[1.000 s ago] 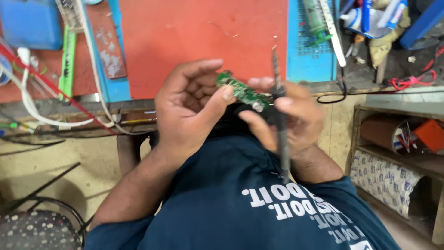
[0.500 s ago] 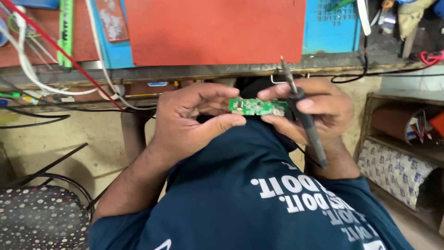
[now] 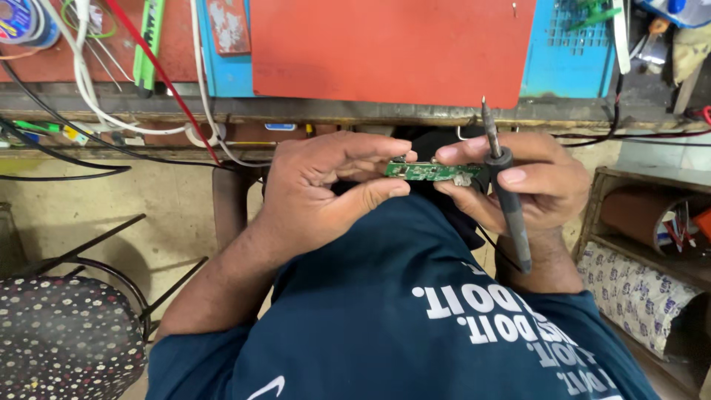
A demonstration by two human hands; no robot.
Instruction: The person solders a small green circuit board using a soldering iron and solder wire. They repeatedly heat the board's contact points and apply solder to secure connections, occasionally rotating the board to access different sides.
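- Since the earlier frames, both hands with the board have been drawn lower and closer to the body, off the table edge; the board has been turned from tilted to nearly level, edge-on to the camera.
- Left hand (image 3: pixel 326 189) is seen clamped on the left end of the circuit board (image 3: pixel 433 172), thumb beneath, fingers curled over the top.
- Right hand (image 3: pixel 529 181) is closed on two things at once: fingertips pinch the right end of the circuit board, and the soldering iron (image 3: pixel 503 189) is gripped between the fingers.
- Soldering iron is held upright, tip pointing up and away from the board, dark handle running down past the wrist; judged to be parked so the tip stays off the board while it is looked at.
- Circuit board is held between both hands, in the air above the lap, just below the table (image 3: pixel 355 111) edge; a two-end grip is likely used to keep it steady.
- Circuit board looks small, narrow, green, with tiny parts on it and a pale metal piece near the right end; finer detail cannot be told.
- Beyond the hands: red mat (image 3: pixel 392 48) and blue mat (image 3: pixel 566 67) lie on the table; white cable (image 3: pixel 85 89) and red wire (image 3: pixel 159 81) trail at left.
- Spotted stool (image 3: pixel 67 337) stands lower left; shelf (image 3: pixel 652 244) with rolls sits at right.
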